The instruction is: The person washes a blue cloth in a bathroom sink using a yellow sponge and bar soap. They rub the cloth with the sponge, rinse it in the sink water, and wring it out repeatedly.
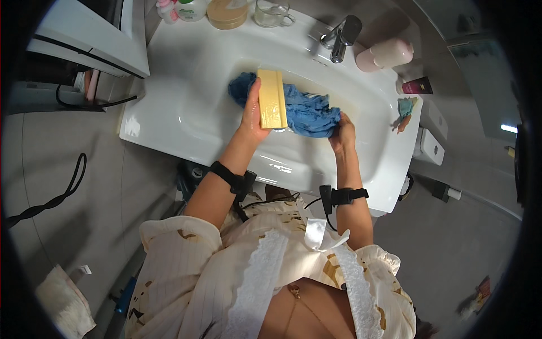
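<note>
My left hand [254, 114] grips a long yellow bar of soap [272, 99], its thumb along the bar's left edge. Under and beside the bar lies a wet, bunched blue cloth [311, 111], stretched across the basin of a white washbasin [203, 140]. The cloth's right end is in my right hand [344, 131], with the fingers partly hidden behind it. Cloudy water shows around the cloth. The bar hides part of the cloth and most of my left fingers.
A chrome faucet [342, 36] rises at the back rim. A glass cup [271, 15], a round tan container [227, 13] and bottles stand left of it. On the right are a pink pump bottle [383, 55], a dark pink tube [417, 86] and a small teal item [405, 108].
</note>
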`<state>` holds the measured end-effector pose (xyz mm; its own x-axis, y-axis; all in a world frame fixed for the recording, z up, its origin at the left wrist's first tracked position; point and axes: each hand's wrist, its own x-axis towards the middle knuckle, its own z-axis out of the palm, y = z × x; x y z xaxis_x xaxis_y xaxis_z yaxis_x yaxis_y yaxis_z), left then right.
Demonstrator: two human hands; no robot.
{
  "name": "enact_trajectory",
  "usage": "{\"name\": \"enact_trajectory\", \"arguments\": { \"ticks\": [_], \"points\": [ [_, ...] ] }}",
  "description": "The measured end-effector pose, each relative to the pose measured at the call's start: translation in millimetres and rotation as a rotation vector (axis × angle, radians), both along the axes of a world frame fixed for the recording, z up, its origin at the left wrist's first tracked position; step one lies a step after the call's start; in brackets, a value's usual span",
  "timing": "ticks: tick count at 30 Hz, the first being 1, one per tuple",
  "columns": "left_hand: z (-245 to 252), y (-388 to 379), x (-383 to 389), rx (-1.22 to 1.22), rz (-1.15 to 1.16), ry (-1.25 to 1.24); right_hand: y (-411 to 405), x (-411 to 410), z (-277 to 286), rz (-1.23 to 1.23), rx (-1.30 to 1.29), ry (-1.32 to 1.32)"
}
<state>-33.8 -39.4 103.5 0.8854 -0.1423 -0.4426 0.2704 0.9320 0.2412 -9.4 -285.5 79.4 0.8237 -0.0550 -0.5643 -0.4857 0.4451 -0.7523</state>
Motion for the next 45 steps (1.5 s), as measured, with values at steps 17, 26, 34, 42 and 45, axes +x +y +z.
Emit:
{"name": "enact_trajectory", "arguments": {
  "ticks": [17,26,34,42,45],
  "points": [
    [10.1,-3.9,-2.7,-0.131,-0.084,-0.033,12.9,-48.3,31.0,0.282,0.360,0.065],
    [5.5,-11.0,-1.5,0.108,-0.194,0.027,65.8,-30.2,64.8,0.083,-0.031,-0.419],
    [-2.7,-40.7,1.7,0.216,-0.232,0.114,123.3,-32.5,62.9,0.271,-1.171,-0.830],
    [-2.5,-43.6,1.0,0.127,-0.149,0.090,128.9,-19.1,85.2,0.315,-1.203,-0.597],
    [-7.2,-42.8,-0.4,-0.026,-0.190,-0.039,129.0,-28.3,80.6,0.432,-1.235,-0.788]
  ]
}}
